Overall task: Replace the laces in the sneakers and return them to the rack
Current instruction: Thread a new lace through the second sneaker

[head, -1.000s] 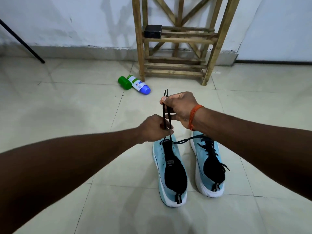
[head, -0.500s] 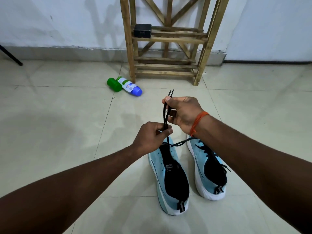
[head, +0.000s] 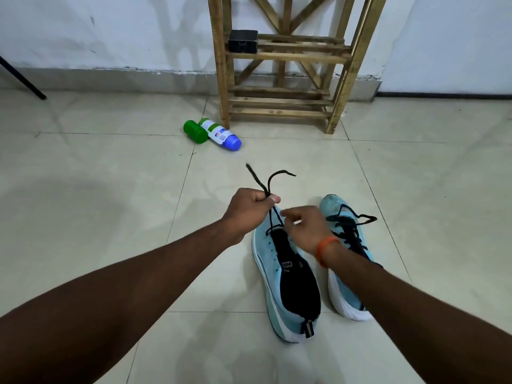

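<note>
Two light-blue sneakers stand side by side on the tiled floor. The left sneaker (head: pixel 288 286) has a black tongue and a black lace (head: pixel 273 181) through its lowest eyelets near the toe. My left hand (head: pixel 249 209) grips both lace strands above the toe, and the two ends stick up past my fist. My right hand (head: pixel 302 225), with an orange band on the wrist, hovers over the toe with fingers loosely curled and holds nothing. The right sneaker (head: pixel 346 236) is fully laced in black and partly hidden by my right forearm. The wooden rack (head: pixel 279 62) stands against the wall.
A green-capped bottle with a blue end (head: pixel 213 133) lies on the floor left of the rack's front leg. A small black box (head: pixel 243 41) sits on a rack shelf. A black pole (head: pixel 22 79) slants down at the far left.
My right hand has let go of the lace ends and dropped toward the sneaker's toe. My left hand now holds both strands alone, and the ends have splayed apart.
</note>
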